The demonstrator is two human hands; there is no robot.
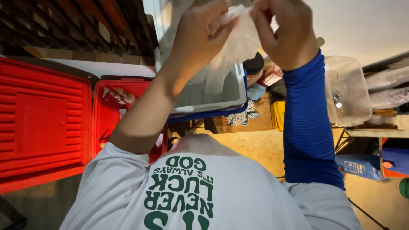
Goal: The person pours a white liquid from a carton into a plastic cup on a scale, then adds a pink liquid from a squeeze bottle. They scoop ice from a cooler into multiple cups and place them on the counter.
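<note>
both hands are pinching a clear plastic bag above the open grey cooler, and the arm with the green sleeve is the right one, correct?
Not quite: the sleeve on the right arm is blue, not green, as the head view shows. The rest holds: the left hand and right hand both pinch the clear plastic bag above the open grey cooler.

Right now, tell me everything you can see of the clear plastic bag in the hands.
The plastic bag is thin, clear and crinkled, looking like soft film. It is held up above the grey-white cooler box, its lower part hanging slack toward the box. The left hand pinches its left edge and the right hand its right. What it holds, if anything, cannot be made out.
</note>
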